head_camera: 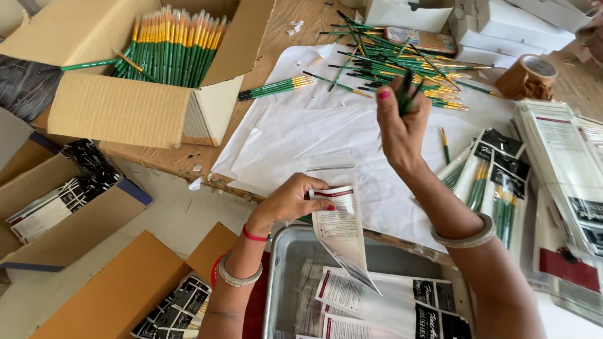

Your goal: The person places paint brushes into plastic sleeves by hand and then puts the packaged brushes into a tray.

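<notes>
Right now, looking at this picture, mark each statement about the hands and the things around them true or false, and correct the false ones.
1. The right hand holds a bunch of brushes. True.
2. The left hand is empty. False: it holds a flat printed packet.
3. The open carton holds green brushes. True.
4. The tape roll lies in the metal tray. False: it sits on the table, far right.

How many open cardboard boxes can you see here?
4: one with green paintbrushes at top left, one with packets at left, one at bottom left, one partly cut off at the left edge. Others may be hidden.
</notes>
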